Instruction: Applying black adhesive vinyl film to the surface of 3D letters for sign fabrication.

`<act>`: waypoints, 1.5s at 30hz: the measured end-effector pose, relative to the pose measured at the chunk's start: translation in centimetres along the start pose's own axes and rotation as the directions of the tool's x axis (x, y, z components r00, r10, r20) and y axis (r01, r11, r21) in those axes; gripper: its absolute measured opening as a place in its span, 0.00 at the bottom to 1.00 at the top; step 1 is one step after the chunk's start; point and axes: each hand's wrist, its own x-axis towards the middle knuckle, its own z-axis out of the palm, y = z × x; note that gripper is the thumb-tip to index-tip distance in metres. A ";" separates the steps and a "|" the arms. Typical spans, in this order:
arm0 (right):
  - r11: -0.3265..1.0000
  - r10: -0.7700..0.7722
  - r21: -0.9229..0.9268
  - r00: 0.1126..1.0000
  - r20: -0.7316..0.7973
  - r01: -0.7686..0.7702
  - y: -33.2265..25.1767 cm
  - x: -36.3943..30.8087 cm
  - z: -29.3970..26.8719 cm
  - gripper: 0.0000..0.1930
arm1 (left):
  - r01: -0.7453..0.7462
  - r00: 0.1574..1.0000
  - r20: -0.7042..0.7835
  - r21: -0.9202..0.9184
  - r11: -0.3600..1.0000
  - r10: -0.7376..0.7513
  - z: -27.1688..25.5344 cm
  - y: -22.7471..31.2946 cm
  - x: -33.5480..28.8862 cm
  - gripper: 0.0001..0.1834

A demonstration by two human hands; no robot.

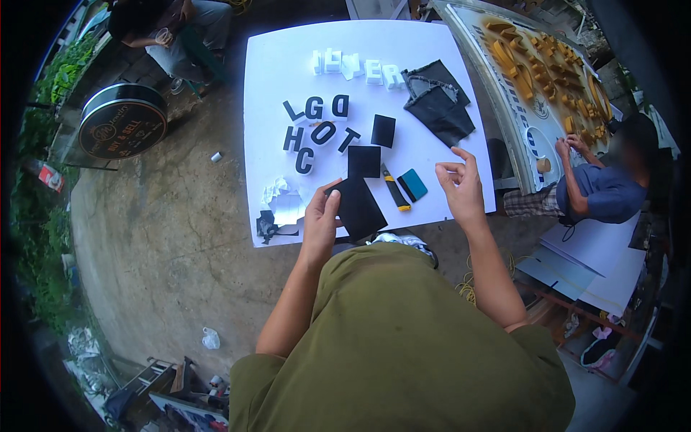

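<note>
My left hand [322,219] grips a flat black sheet piece [362,209] by its left edge, thumb on top, above the table's near edge. To the right, my right hand [464,189] is raised above the table with bent fingers apart and nothing visible in them. Between the hands lie a yellow and black utility knife [395,189] and a teal squeegee [413,185] with a dark edge. Two smaller black pieces, a square [364,161] and a rectangle [383,131], rest just beyond the held sheet.
Black-faced letters [314,108] and white letters [373,70] stand on the white table [273,57]. Dark folded sheeting [440,108] lies at right, crumpled paper [283,200] at left. Another person [604,183] works at a board of yellow pieces [547,79]; someone sits far left.
</note>
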 end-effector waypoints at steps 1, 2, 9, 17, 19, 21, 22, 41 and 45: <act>1.000 0.004 0.003 1.000 0.003 -0.004 1.3 -0.2 -0.1 0.31 | 0.004 1.000 -0.004 0.003 1.000 -0.004 -0.4 -0.2 0.4 0.21; 0.993 0.042 -0.113 0.998 0.035 -0.038 2.7 -0.5 -0.1 0.31 | 0.012 0.999 -0.048 -0.013 1.000 -0.013 -0.9 -0.6 0.8 0.21; 0.975 0.216 -0.126 0.916 0.339 -0.184 9.2 -2.2 0.1 0.27 | 0.065 0.990 -0.126 0.042 0.997 -0.059 0.6 -1.8 2.3 0.19; 0.742 0.105 0.418 0.707 0.699 -0.524 10.3 0.7 0.7 0.33 | 0.078 0.992 0.084 0.132 0.988 -0.090 9.1 -5.0 3.5 0.23; 0.636 0.072 0.469 0.652 0.755 -0.613 10.2 1.5 0.0 0.33 | 0.086 0.989 0.105 0.165 0.983 -0.104 10.4 -4.8 3.5 0.25; 0.651 0.040 0.445 0.613 0.789 -0.615 10.7 2.1 -0.4 0.32 | 0.084 0.990 0.092 0.208 0.975 -0.105 11.0 -4.7 3.3 0.26; 0.670 0.018 0.419 0.578 0.816 -0.613 10.8 2.4 -0.5 0.31 | 0.103 0.989 0.080 0.205 0.973 -0.122 11.1 -4.8 3.2 0.27; 0.869 0.414 0.098 0.823 0.389 -0.484 23.0 16.8 5.4 0.30 | 0.334 0.902 -0.407 0.447 0.830 -0.144 2.1 -12.0 -3.9 0.28; 0.877 0.415 0.077 0.827 0.380 -0.475 22.6 18.1 6.9 0.31 | 0.330 0.898 -0.415 0.417 0.847 -0.146 2.1 -11.7 -3.2 0.28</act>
